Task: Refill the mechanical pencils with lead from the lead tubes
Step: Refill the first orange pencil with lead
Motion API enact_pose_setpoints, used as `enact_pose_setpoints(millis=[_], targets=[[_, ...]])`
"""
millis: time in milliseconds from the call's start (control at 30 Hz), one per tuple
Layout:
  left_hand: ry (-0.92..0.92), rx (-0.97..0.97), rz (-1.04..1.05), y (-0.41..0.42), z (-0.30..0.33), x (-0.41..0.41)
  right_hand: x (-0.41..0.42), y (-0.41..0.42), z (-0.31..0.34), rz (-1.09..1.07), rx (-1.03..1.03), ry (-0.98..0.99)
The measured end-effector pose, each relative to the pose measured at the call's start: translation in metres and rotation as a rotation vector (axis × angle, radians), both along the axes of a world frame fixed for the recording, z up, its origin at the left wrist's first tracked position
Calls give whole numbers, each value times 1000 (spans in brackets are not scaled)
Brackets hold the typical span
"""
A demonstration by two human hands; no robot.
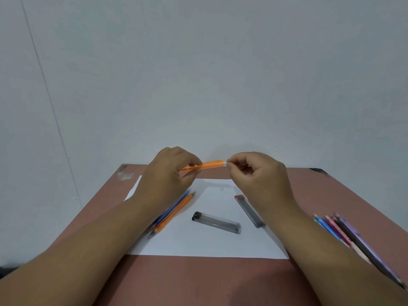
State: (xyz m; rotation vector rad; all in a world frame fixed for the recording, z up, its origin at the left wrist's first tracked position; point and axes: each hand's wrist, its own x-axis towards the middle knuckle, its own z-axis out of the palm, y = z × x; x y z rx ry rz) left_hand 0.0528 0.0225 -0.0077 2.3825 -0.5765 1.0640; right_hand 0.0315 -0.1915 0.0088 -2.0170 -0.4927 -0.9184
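My left hand (167, 173) grips an orange mechanical pencil (210, 164) and holds it level above the far edge of the table. At the pencil's white right end, my right hand (254, 173) pinches the tip between thumb and forefinger. Two clear lead tubes lie on the white paper (198, 244): one with a black cap (216, 223) in the middle, one with a red cap (248, 209) partly under my right wrist. Orange and blue pencils (174, 212) lie together beneath my left forearm.
The reddish-brown table (198, 281) stands against a pale wall. Several pencils in blue, pink, black and purple (344, 230) lie in a row at the right edge, partly hidden by my right forearm. Dark tape marks the far right corner (320, 171).
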Motion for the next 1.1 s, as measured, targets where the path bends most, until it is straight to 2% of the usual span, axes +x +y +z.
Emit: enact_pose_setpoints(millis=[133,300,467,567,633,700,833,1100], targets=[[-22,-7,-5,4,-2,4,1,-1,1,21,4,130],[-16,-4,-11,5,-3,6,1,1,1,106,144,341],[10,-13,0,7,-4,8,0,2,0,129,182,385],[45,-37,76,6,-4,8,5,1,-3,125,147,378],[61,-69,124,7,-3,7,10,-2,-6,64,50,344],[79,-105,151,10,-3,8,16,-5,-12,-29,-136,294],[94,-138,161,12,-2,9,22,-3,-18,-94,-391,323],[86,-105,160,6,0,7,20,9,-20,-181,-574,404]])
